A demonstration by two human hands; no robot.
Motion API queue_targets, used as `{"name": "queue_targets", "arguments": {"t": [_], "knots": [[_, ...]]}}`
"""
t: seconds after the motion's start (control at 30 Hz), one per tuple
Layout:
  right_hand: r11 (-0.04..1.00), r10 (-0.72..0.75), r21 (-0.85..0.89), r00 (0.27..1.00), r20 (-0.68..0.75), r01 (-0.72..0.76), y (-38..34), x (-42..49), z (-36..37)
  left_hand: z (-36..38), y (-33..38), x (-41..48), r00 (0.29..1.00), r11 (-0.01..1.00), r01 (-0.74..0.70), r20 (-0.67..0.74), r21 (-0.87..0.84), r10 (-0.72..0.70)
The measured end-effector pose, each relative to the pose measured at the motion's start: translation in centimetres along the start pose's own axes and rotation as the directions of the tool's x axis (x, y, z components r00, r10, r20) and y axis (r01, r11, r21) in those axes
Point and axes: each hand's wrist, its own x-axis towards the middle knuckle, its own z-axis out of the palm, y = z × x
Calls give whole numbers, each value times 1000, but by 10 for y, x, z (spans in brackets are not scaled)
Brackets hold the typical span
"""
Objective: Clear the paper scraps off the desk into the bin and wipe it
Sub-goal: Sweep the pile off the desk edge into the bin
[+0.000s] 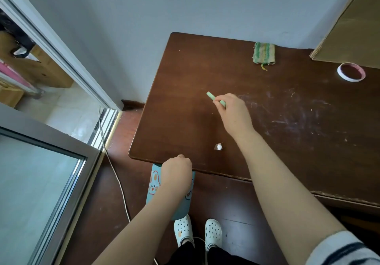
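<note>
Bench (287, 141): scuffed, dusty at right; not yet wiped.
Bin (153, 184): below near edge; left grip (176, 172) curled on rim.
Right grip (234, 112): mid-bench, pinching green strip (210, 95); not binned.
Cloth (264, 53): far side, untouched.
White scrap (219, 147): near edge, to clear.
Est.: 2 scraps + wipe left.

Home, private room: worn dark wooden desk (185, 79) against plain wall (123, 28), wood floor (102, 192), sliding glass door (61, 44) onto tiled balcony (67, 108) — cartoon-print bin (153, 184), white clog slippers (213, 232) on feet.
</note>
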Motion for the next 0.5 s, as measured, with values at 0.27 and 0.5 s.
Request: {"name": "queue_targets", "arguments": {"t": [0.27,0.5], "knots": [[961,77,-272,993,87,-51,20,24,14,0,-1,1,1000,1000,-11,-21,-17,11],[967,-162,-122,909,384,224,-34,-22,39,-4,-2,4,999,999,7,36,-52,-5]]}}
